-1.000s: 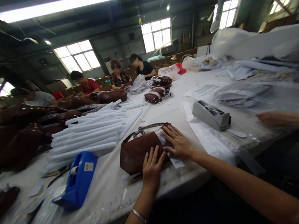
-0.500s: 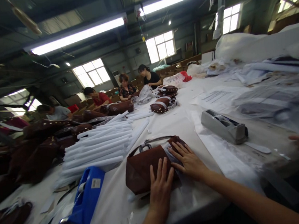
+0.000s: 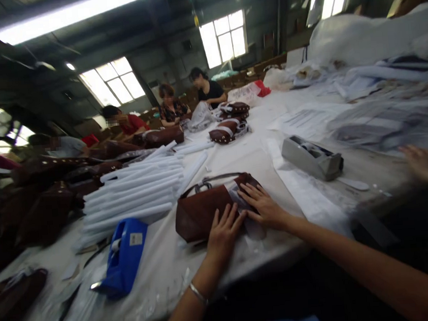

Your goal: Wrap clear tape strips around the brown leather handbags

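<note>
A brown handbag (image 3: 199, 213) lies on the white-covered table in front of me, its strap along the far side. A pale translucent band (image 3: 233, 192) wraps around it. My left hand (image 3: 224, 230) lies on the near side of the bag, fingers spread. Beside it, my right hand (image 3: 264, 205) rests with stretched fingers across the band and the bag's right end. Neither hand is closed around anything. Clear plastic (image 3: 255, 229) shows beneath the bag's near edge. The bag's underside is hidden.
Left of the bag stand a blue tape dispenser (image 3: 127, 256) and a stack of white rolls (image 3: 131, 196). A grey tape dispenser (image 3: 312, 157) sits to the right. Another person's hand (image 3: 425, 163) reaches in at the right edge. More brown bags (image 3: 224, 132) lie farther back.
The camera view has tipped downward, so the table appears higher. Both my hands stay flat on the handbag. The other person's hand at the right has come farther over the table.
</note>
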`<control>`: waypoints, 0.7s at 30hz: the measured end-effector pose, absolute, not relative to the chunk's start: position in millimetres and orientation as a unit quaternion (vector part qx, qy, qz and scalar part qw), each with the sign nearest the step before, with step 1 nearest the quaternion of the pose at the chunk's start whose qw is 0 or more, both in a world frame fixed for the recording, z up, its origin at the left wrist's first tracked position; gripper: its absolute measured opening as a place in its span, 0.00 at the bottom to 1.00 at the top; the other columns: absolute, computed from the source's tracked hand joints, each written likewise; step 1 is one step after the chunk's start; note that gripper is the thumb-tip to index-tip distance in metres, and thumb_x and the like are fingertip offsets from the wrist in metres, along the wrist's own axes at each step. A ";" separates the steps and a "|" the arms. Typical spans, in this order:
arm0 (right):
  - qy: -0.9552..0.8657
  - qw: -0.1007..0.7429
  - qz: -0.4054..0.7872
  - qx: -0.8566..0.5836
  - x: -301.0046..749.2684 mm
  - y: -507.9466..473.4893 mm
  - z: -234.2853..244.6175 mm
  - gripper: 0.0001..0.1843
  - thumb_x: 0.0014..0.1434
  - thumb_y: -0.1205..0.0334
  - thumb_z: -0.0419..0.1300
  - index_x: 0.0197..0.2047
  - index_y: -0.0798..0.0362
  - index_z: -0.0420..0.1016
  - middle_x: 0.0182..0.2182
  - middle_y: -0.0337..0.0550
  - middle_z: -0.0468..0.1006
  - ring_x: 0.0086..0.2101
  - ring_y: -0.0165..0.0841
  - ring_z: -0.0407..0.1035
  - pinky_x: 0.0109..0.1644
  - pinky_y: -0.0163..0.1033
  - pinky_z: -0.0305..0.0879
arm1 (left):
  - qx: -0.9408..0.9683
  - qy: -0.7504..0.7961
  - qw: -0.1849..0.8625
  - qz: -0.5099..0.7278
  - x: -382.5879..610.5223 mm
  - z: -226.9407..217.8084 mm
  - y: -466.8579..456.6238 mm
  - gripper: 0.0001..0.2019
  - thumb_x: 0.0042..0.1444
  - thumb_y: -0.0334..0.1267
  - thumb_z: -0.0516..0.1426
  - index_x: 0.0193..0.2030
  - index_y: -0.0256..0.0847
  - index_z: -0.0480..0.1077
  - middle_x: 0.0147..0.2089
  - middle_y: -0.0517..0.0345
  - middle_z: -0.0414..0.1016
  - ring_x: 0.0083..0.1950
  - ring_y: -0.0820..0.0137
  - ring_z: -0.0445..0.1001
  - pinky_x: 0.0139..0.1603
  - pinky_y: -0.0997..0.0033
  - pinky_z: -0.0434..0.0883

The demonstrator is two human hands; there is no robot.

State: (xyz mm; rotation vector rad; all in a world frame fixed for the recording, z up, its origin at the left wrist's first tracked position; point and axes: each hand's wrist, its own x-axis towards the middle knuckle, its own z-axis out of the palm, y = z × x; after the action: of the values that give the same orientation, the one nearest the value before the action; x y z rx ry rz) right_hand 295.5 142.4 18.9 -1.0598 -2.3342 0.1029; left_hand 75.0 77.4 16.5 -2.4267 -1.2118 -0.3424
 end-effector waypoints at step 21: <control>-0.871 0.300 -0.075 -0.383 301.4 116.7 4.4 0.35 0.61 0.66 0.62 0.70 0.46 0.61 0.65 0.47 0.66 0.61 0.45 0.61 0.68 0.54 0.57 | -0.864 -0.463 0.047 -0.191 82.2 29.0 69.8 0.34 0.58 0.30 0.56 0.71 0.50 0.56 0.75 0.58 0.50 0.75 0.57 0.50 0.73 0.42 0.54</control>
State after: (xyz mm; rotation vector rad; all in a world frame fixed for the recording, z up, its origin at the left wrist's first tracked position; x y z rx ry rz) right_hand 301.4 116.7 4.4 -1.0168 -2.3109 -0.1984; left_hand 82.2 69.8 29.0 -2.6364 -1.4137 -0.5835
